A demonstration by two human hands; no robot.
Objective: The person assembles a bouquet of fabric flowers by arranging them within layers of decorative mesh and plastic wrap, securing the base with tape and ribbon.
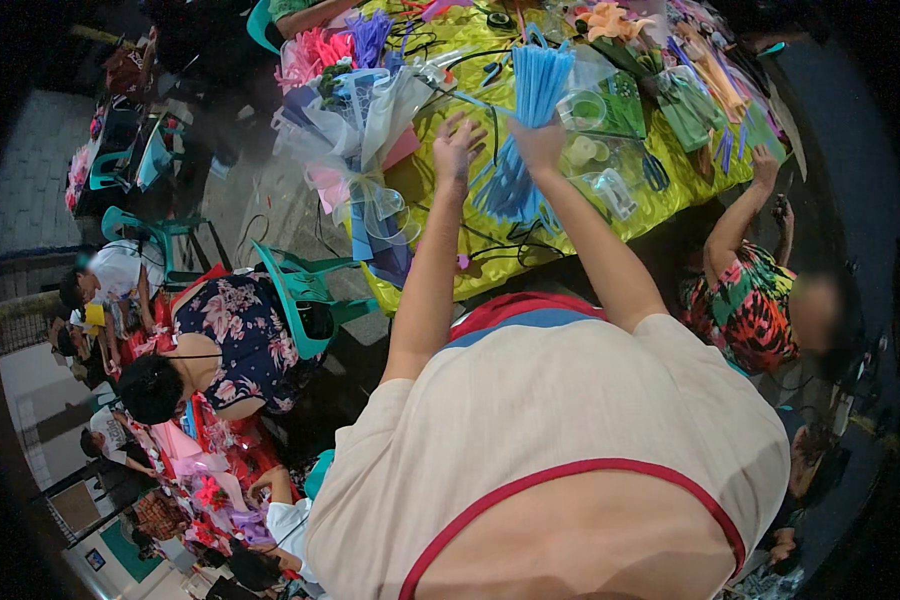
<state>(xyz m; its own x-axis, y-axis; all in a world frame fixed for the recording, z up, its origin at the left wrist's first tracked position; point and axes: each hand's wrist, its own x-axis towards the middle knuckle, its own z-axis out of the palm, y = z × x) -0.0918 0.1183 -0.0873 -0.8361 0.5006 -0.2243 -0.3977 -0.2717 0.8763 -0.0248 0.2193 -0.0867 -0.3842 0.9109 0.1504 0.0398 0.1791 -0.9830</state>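
Note:
A thick bundle of light-blue pipe cleaners point(540, 85) stands upright over the table, spreading out at its lower end. My right hand point(538, 146) is closed around its middle. Just left of the bundle, my left hand point(458, 150) is raised with its fingers apart and holds nothing. One thin blue strip runs from the bundle toward the upper left, above my left hand. Next to that hand lies a bouquet wrapped in white and blue paper point(365, 130). On the right of the bundle are a roll of tape point(582, 110) and a clear plastic pack point(610, 190).
Shiny yellow cloth point(510, 265) covers the table, with black cords across it. Dark-handled scissors point(656, 172) lie near the right side, by green and orange wrapped bunches point(685, 105). A person in a bright patterned top point(745, 305) reaches in from the right. Green chairs point(295, 300) stand left.

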